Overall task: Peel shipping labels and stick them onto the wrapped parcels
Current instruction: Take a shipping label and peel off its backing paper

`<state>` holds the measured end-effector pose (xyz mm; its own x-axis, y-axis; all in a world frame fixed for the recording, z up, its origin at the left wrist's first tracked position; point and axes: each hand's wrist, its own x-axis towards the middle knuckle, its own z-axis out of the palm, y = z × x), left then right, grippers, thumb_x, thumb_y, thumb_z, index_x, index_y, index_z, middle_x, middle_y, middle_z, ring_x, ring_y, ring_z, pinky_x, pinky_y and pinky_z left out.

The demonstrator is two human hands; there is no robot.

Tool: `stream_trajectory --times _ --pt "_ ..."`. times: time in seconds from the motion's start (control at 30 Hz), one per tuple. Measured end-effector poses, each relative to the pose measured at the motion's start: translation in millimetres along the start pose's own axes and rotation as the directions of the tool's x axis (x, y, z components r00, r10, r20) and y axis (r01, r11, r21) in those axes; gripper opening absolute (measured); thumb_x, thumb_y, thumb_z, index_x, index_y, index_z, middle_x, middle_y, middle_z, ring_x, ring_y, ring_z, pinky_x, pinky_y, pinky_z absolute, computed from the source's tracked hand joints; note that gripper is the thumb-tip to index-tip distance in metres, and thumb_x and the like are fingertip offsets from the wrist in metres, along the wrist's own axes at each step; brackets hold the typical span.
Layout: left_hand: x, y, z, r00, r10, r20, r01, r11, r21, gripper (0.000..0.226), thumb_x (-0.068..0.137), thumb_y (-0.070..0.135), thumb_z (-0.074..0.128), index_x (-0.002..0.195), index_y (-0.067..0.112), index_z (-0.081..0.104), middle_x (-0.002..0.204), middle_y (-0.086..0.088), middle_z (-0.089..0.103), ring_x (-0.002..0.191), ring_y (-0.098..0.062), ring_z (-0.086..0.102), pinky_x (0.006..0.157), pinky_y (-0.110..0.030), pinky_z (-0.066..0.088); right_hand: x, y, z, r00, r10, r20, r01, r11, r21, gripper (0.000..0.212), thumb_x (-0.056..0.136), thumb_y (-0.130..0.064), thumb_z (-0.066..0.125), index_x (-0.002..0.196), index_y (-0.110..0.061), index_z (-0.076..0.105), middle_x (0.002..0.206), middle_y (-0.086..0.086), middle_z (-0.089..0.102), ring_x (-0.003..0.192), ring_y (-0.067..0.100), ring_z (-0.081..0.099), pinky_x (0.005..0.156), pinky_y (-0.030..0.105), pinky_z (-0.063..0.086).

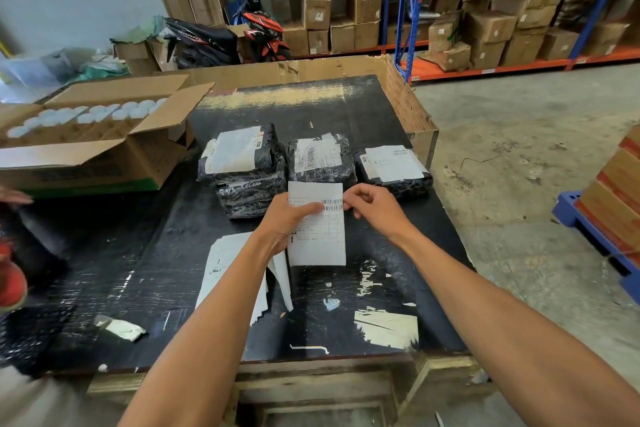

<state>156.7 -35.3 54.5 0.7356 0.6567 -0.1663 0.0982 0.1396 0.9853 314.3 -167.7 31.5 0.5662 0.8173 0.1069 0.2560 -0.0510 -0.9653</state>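
One shipping label (317,236) is held up over the black table (346,107), printed side toward the camera, so that its edge can be worked loose from the backing. It is pinched by the left hand (289,222) along its left edge, thumb laid across the face just beside the barcode, which steadies the sheet. At the opposite edge, level with the barcode, the right hand (372,206) is closed narrowly on the paper, fingertips together as if a corner were being picked at; whether the backing has begun to part cannot be told. Just beyond the grip, three black-wrapped parcels (322,159) are lined up, each already bearing a label on top, and another wrapped parcel (242,198) lies under the leftmost one, its upper face hidden. Below the left wrist a loose stack of further labels (225,263) is kept within easy reach. Farther left an open carton (104,135) of white-capped items is set.
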Motion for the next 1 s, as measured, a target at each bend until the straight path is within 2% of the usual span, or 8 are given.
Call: stream_trajectory --times 0.2,0.43,0.6,0.8,1.0 --pt "0.7 -0.9 -0.9 1.000 0.006 0.006 -0.006 1.000 0.016 0.025 0.082 0.000 0.077 0.107 0.005 0.071 0.103 -0.010 0.078 0.087 -0.022 0.076 0.071 -0.031 0.060 -0.2 -0.1 0.5 1.000 0.007 -0.003 -0.007 0.999 -0.047 0.013 0.097 -0.022 0.065 0.090 -0.015 0.073 0.078 -0.006 0.074 0.061 0.005 0.056 0.069 0.019 0.047" --pt "1.5 -0.5 -0.4 0.999 -0.004 0.035 0.003 1.000 0.017 0.027 0.083 0.000 0.077 0.109 0.004 0.071 0.105 -0.011 0.078 0.095 -0.027 0.075 0.082 -0.039 0.060 1.1 -0.9 0.3 1.000 0.008 0.028 -0.008 1.000 -0.010 0.017 0.099 -0.024 0.062 0.089 -0.013 0.072 0.076 -0.008 0.071 0.065 0.008 0.056 0.071 0.025 0.046" --pt "1.3 0.0 -0.4 1.000 0.001 0.023 -0.002 1.000 0.005 0.026 0.083 -0.001 0.077 0.107 0.004 0.071 0.104 -0.011 0.078 0.094 -0.027 0.075 0.081 -0.039 0.060 -0.2 -2.4 -0.8 1.000 0.002 0.008 -0.003 1.000 0.023 0.013 0.098 -0.021 0.065 0.090 -0.016 0.074 0.078 -0.005 0.074 0.063 0.010 0.055 0.069 0.022 0.047" --pt "1.8 0.1 -0.7 1.000 -0.001 0.023 0.001 1.000 0.022 0.026 0.082 -0.001 0.077 0.107 0.004 0.071 0.103 -0.011 0.078 0.093 -0.026 0.075 0.082 -0.040 0.060 -1.1 -3.8 0.2 1.000 0.006 -0.008 -0.006 1.000 -0.015 0.013 0.097 -0.021 0.065 0.089 -0.015 0.073 0.076 -0.007 0.073 0.060 0.006 0.055 0.066 0.016 0.046" --pt "2.0 0.3 -0.9 1.000 0.002 0.026 -0.003 1.000 0.025 0.026 0.082 -0.001 0.077 0.107 0.004 0.071 0.102 -0.010 0.078 0.094 -0.027 0.075 0.082 -0.039 0.060 -1.2 -5.5 0.4 1.000 0.007 0.006 -0.007 1.000 -0.007 0.015 0.098 -0.023 0.064 0.087 -0.018 0.072 0.076 -0.007 0.072 0.061 0.005 0.054 0.062 0.016 0.043"
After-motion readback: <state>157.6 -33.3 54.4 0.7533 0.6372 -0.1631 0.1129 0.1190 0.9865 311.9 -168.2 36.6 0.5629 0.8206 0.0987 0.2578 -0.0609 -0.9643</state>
